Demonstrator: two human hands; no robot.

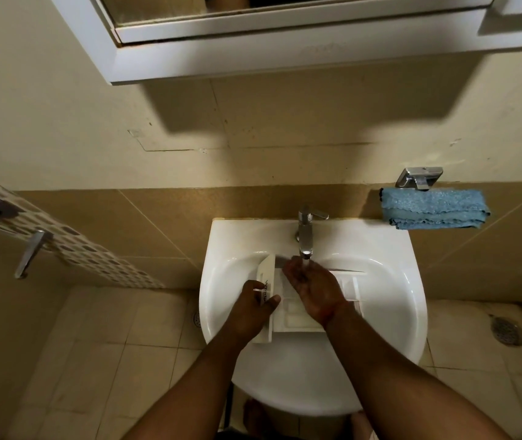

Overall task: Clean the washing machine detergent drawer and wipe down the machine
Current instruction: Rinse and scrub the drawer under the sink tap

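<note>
The white detergent drawer (pixel 297 317) lies across the bowl of the white sink (pixel 380 328), its front panel to the left. My left hand (pixel 254 304) grips that front panel, thumb on one side and fingers on the other. My right hand (pixel 312 289) lies over the drawer's compartments, directly beneath the chrome tap (pixel 305 231). Water runs from the spout onto the fingers of my right hand. How those fingers lie on the drawer is hidden by the hand's back.
A folded blue cloth (pixel 434 209) lies on the ledge right of the sink, under a chrome wall holder (pixel 419 178). A white mirror cabinet (pixel 285 42) hangs overhead. A door handle (pixel 29 252) sticks out at left. Floor drains (pixel 507 331) sit in the tiled floor.
</note>
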